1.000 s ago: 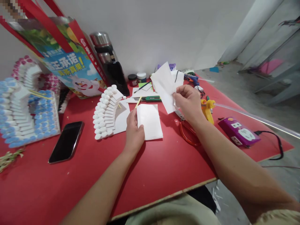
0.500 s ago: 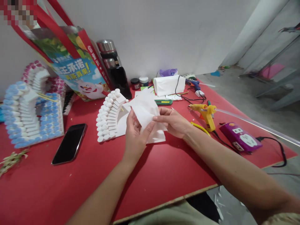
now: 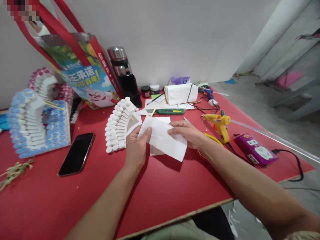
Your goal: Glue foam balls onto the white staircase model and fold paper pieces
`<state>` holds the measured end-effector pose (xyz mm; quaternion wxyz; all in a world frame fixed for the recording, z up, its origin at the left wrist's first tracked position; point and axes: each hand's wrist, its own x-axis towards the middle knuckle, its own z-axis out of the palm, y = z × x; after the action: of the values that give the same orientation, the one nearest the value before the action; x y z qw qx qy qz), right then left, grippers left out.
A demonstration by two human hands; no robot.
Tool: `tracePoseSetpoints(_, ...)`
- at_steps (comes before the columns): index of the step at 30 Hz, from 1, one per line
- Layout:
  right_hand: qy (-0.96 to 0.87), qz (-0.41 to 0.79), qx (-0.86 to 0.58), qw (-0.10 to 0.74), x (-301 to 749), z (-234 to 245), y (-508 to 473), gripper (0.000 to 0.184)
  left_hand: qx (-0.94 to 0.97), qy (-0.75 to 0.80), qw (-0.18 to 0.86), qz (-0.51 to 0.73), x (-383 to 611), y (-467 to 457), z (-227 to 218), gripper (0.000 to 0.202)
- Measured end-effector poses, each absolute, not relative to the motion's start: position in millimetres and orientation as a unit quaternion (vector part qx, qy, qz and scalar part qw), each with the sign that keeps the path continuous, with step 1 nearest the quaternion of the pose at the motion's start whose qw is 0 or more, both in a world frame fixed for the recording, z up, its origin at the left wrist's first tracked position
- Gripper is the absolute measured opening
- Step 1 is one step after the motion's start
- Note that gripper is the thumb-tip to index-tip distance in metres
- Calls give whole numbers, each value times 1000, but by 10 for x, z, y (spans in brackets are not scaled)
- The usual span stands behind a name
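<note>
A white sheet of paper (image 3: 167,140) is held flat just above the red table (image 3: 160,186). My left hand (image 3: 136,146) pinches its left corner with the thumb on top. At the sheet's upper right edge, my right hand (image 3: 186,133) grips it with curled fingers. Another white sheet (image 3: 156,151) lies on the table under it. A white model staircase with round white knobs (image 3: 118,126) stands just left of my left hand.
A black phone (image 3: 77,154) lies at the left. Blue and pink model staircases (image 3: 35,116), a printed red bag (image 3: 82,76) and a flask (image 3: 123,75) stand behind. A yellow glue gun (image 3: 220,123), purple power strip (image 3: 255,150), green cutter (image 3: 168,111) and tissue pack (image 3: 181,93) sit at the right.
My right hand brought the raised sheet down from the far right to above the sheet on the table. My left hand left the lying sheet and took the lowered sheet's left corner.
</note>
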<state>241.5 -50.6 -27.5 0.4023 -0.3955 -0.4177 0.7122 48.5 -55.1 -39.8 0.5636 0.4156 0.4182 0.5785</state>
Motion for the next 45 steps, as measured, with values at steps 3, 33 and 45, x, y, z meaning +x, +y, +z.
tracePoseSetpoints(3, -454, 687, -408, 395, 2389, -314, -496, 29, 432, 431, 563, 557, 441, -526, -445, 36)
tracePoseSetpoints(33, -482, 661, -391, 421, 2605, -223, -425, 13, 486, 333, 697, 409, 212, -472, -399, 25)
tracePoseSetpoints(45, -529, 617, -419, 406, 2615, -191, -465, 12, 526, 343, 660, 412, 155, -462, -406, 26)
